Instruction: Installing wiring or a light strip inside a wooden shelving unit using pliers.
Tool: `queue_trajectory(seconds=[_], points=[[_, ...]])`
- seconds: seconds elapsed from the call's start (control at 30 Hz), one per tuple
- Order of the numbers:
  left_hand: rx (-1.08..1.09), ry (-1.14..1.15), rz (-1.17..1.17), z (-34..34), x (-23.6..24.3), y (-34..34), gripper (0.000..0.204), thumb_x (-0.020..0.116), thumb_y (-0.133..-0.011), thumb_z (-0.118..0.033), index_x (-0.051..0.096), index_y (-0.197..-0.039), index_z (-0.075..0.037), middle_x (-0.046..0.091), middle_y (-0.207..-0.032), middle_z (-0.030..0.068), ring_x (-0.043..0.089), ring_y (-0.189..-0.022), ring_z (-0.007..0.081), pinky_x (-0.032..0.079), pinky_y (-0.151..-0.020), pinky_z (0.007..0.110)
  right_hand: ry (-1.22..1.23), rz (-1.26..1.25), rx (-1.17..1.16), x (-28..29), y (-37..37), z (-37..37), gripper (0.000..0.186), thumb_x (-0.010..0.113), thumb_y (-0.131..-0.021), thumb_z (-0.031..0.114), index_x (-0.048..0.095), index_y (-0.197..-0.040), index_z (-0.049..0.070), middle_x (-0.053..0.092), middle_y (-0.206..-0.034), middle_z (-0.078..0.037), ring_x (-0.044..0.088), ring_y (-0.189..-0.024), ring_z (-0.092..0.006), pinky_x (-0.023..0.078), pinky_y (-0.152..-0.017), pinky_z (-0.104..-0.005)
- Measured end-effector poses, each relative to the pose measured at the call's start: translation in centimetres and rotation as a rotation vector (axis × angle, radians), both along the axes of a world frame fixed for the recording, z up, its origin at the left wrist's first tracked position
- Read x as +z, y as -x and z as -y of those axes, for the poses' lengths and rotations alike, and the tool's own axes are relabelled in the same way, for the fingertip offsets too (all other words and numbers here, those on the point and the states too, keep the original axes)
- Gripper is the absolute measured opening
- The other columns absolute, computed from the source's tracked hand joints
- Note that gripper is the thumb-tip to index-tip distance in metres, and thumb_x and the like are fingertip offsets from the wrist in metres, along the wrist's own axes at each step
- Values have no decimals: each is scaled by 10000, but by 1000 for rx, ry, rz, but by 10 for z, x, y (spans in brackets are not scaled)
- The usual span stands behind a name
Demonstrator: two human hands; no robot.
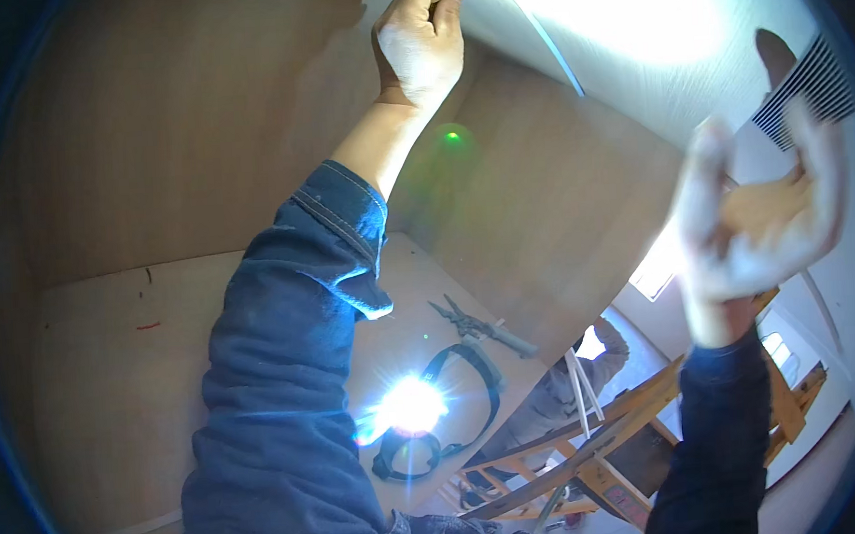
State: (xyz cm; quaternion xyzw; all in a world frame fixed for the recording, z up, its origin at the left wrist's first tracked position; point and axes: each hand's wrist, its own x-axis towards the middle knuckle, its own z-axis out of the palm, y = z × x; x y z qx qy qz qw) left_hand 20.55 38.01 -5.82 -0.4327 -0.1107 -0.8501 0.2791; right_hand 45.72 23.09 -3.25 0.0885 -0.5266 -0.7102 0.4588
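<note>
My left hand (419, 45) is raised at the top, its fingers pinched beside a dark opening at the edge of the white overhead panel (621, 83); what they hold, if anything, is hidden. My right hand (763, 206), blurred, is raised at the right below a black slotted vent (805, 88), thumb and fingers curved apart with nothing visible between them. A thin blue strip (556, 47) runs along the panel. Below, on the pale board (133, 360) of the wooden enclosure, lie pliers (479, 327) and a lit headlamp (410, 403) with a dark strap.
Plywood walls (150, 136) rise at left and behind. Beyond the board's right edge, lower down, are wooden ladders or trestles (611, 451), pale strips (584, 394), windows (655, 265) and another person (542, 416) in grey clothing.
</note>
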Motion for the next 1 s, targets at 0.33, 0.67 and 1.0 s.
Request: queue_trajectory(seconds=[0.33, 0.67, 1.0], points=[[-44, 83, -69, -31, -9, 6, 337, 644, -1059, -295, 669, -846, -35, 610, -693, 9, 531, -607, 110, 443, -602, 260, 1405, -417, 558, 2, 75, -157, 428, 775, -958, 382, 734, -768, 0, 698, -667, -16, 554, -548, -111, 450, -567, -230], [-217, 182, 49, -39, -17, -7, 280, 665, -1027, -221, 678, -829, -23, 608, -671, 3, 494, -584, 117, 421, -560, 265, 1267, -421, 531, 12, 90, -183, 466, 747, -966, 402, 731, -693, 24, 665, -581, -28, 563, -528, -151, 474, -591, -259], [-211, 208, 105, -44, -20, -5, 273, 647, -1010, -228, 660, -812, -42, 602, -623, 19, 472, -536, 185, 425, -537, 334, 1261, -366, 691, 12, 102, -186, 422, 795, -956, 272, 676, -652, 5, 572, -529, -28, 551, -501, -113, 437, -508, -243]])
